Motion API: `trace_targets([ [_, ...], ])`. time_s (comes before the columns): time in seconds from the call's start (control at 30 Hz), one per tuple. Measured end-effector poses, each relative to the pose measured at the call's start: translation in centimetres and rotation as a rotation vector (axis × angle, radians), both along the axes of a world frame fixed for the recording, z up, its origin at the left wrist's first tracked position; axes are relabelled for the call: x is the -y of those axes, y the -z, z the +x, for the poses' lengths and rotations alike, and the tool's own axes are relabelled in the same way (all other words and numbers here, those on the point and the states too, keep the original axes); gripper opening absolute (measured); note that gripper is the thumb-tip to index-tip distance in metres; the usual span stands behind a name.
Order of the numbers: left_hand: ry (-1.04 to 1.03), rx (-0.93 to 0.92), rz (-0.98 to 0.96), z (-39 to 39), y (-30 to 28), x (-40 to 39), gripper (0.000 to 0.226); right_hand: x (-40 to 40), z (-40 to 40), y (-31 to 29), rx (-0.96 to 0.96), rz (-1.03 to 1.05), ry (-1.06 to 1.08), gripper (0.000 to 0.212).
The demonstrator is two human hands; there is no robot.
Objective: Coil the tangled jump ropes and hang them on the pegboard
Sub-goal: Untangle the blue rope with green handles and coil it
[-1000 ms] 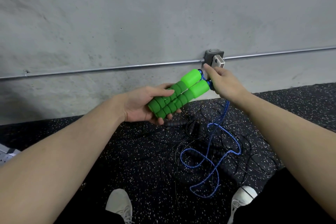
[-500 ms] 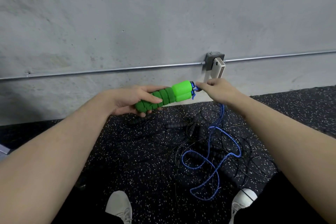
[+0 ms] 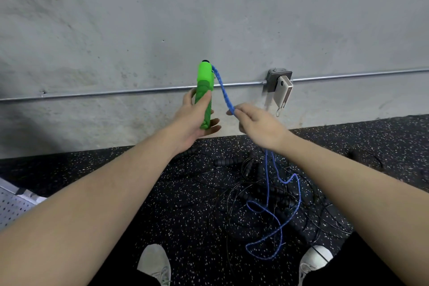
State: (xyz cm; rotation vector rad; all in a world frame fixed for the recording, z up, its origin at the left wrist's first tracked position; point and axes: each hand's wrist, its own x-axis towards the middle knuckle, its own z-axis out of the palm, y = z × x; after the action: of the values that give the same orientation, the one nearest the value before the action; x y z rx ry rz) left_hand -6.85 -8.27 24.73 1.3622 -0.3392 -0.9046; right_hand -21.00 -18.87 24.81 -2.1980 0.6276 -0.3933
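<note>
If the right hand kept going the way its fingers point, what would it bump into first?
Probably the green handles held upright by the left hand: the right hand, pinching the blue rope, points left toward them. Depth is uncertain.

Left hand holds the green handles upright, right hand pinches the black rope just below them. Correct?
Not quite. The rope the right hand pinches is blue, not black; the head view shows it running from the top of the green handles, held upright by the left hand. The black ropes lie on the floor.
</note>
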Motion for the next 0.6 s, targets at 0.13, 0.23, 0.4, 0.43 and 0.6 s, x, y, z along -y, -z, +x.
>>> trace_targets([
  [0.13, -0.037, -0.094, -0.059, -0.4, 0.2, 0.6, 0.063, -1.5, 0.5, 0.2, -0.048, -0.106, -0.076, 0.024],
  [0.23, -0.043, -0.107, -0.027, -0.6, 0.8, 0.8, 0.062, -1.5, 0.4, 0.3, -0.118, -0.158, -0.148, 0.021],
  [0.4, -0.056, -0.074, 0.037, -1.2, 0.9, 0.8, 0.015, -1.6, 0.0, 0.5, -0.141, -0.233, -0.257, 0.022],
  [0.43, -0.033, -0.064, 0.068, -1.3, 0.9, 0.6, 0.013, -1.6, 0.0, 0.6, -0.151, -0.236, -0.270, 0.023],
  [0.6, 0.082, -0.007, 0.122, -0.5, 0.6, -0.4, 0.026, -0.9, -0.7, 0.3, -0.172, -0.190, -0.252, 0.017],
])
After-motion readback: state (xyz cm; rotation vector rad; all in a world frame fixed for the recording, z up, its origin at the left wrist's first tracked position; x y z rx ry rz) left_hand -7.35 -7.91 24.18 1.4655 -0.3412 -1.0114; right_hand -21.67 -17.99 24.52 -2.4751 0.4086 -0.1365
